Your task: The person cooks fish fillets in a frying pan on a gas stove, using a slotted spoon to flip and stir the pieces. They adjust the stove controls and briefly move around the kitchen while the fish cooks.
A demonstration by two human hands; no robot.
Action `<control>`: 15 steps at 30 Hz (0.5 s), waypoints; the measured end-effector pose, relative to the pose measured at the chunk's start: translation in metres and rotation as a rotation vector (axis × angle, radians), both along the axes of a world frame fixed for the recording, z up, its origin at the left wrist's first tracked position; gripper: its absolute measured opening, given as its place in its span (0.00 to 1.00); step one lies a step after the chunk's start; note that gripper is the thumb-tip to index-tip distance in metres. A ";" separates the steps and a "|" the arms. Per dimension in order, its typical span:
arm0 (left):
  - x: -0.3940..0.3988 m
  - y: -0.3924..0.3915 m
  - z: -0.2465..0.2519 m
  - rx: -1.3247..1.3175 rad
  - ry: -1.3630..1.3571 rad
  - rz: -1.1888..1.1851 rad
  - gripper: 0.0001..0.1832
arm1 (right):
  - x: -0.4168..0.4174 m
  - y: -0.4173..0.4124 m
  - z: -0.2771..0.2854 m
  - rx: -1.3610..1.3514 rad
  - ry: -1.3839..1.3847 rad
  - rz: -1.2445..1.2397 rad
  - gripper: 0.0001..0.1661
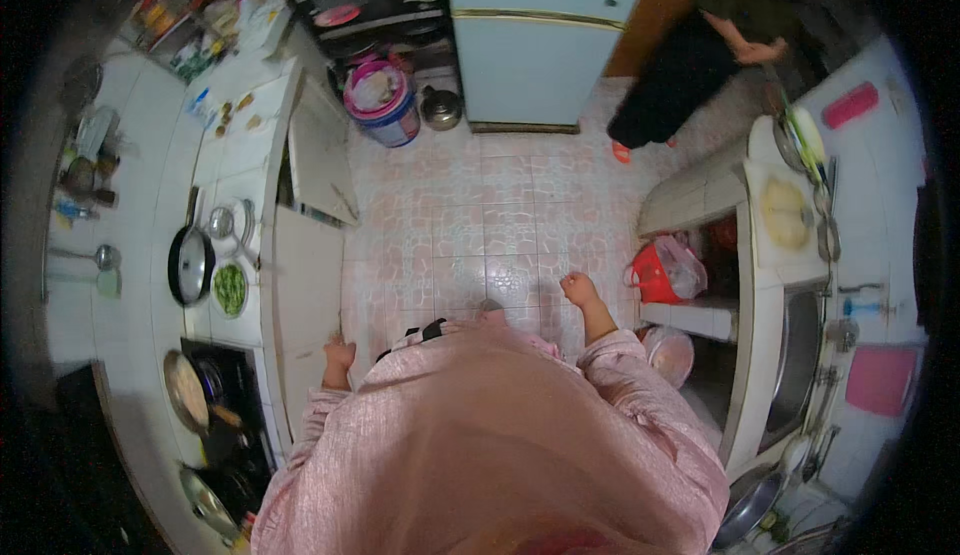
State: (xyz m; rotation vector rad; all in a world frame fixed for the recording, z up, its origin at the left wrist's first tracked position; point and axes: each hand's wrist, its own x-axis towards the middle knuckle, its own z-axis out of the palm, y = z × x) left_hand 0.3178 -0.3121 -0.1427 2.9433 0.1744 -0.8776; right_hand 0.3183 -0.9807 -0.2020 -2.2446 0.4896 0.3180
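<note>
My left hand [340, 351] hangs low beside the white cabinet under the left counter, its fingers blurred and partly curled; I see nothing in it. Out in front of me over the tiled floor [480, 213], my right hand [577, 289] has its fingers curled in, with no object showing. To the right of that hand, a red basket [657, 273] with a plastic bag sits on a shelf below the right counter. On the left counter are a frying pan [192, 264], a plate of chopped green vegetables [229, 290] and a ladle [223, 223].
A stove [232, 405] at left carries a pan [186, 391]. The cabinet door [321, 150] stands ajar. Ahead are a refrigerator [529, 67], a bucket [390, 123] and a kettle [441, 108]. Another person [679, 67] stands at upper right, near a cutting board [784, 213] and sink [791, 367].
</note>
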 end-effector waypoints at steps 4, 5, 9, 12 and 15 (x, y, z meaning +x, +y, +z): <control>0.033 -0.102 0.070 -0.352 -0.312 0.387 0.27 | -0.014 -0.040 0.013 -0.094 0.550 0.356 0.15; 0.025 -0.107 0.075 -0.358 -0.395 0.376 0.26 | -0.015 -0.050 0.013 -0.073 0.720 0.419 0.16; -0.014 -0.115 0.102 -0.302 -0.393 0.591 0.26 | -0.004 -0.072 -0.012 -0.162 0.547 0.599 0.15; -0.055 -0.097 0.099 -0.191 -0.254 0.686 0.27 | 0.033 -0.073 -0.050 -0.409 0.374 0.935 0.16; -0.121 -0.073 0.073 -0.133 -0.198 0.741 0.27 | 0.083 -0.046 -0.033 -0.453 0.451 1.132 0.17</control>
